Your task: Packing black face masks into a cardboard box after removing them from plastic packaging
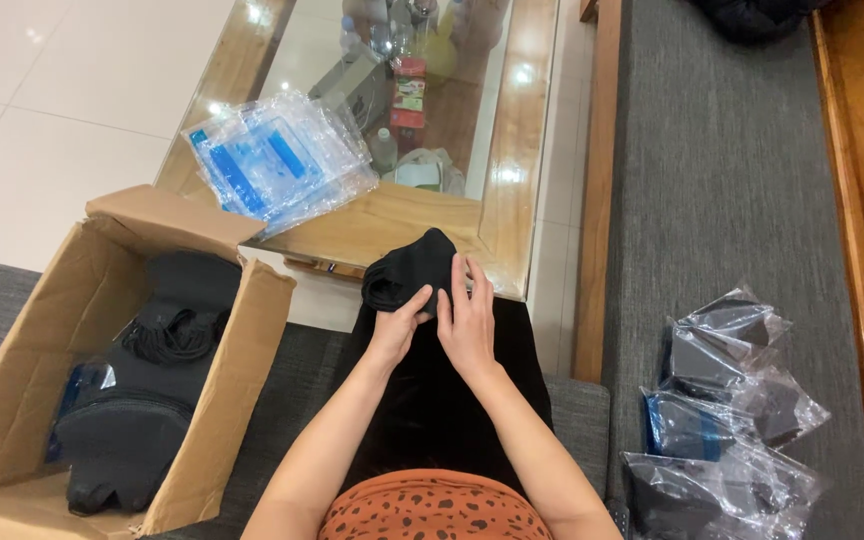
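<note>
Black cloth (410, 268) in both hands (clear blue-printed bags (277, 160) beyond).

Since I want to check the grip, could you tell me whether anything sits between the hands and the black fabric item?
Nothing visible does. The left hand and the right hand both rest directly on the black fabric item, held above the lap in front of the glass-topped table.

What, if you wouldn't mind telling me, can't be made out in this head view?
- Black fabric item: its shape; bunched, partly covered by both hands, left hand, right hand.
- Cardboard box: the black items' kind; box cut by bottom edge.
- Packed bags: contents blurred by glare.
- Bottles under the glass table: too small.
</note>
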